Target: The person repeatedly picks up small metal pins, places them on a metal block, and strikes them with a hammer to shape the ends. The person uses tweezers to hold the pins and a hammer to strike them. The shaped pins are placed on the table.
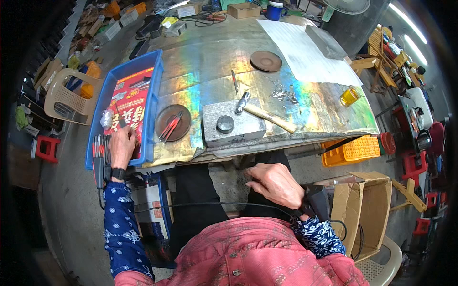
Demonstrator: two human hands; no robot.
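My left hand reaches into the blue tray, its fingers closed at the near end of a slim dark tool whose kind I cannot make out. Beside its wrist, several slim red-and-black tools stand bunched at the tray's left side. My right hand hovers over my lap with loosely bent fingers, thumb and forefinger apart, and nothing visible in it. On the table, a brown dish bears several slim red tools. A hammer lies across a grey stone block, near a round dark metal piece.
Small metal pieces lie scattered behind the hammer. Around them are another brown dish, a red slim tool, a yellow glass jar and white paper. A cardboard box stands right of my lap.
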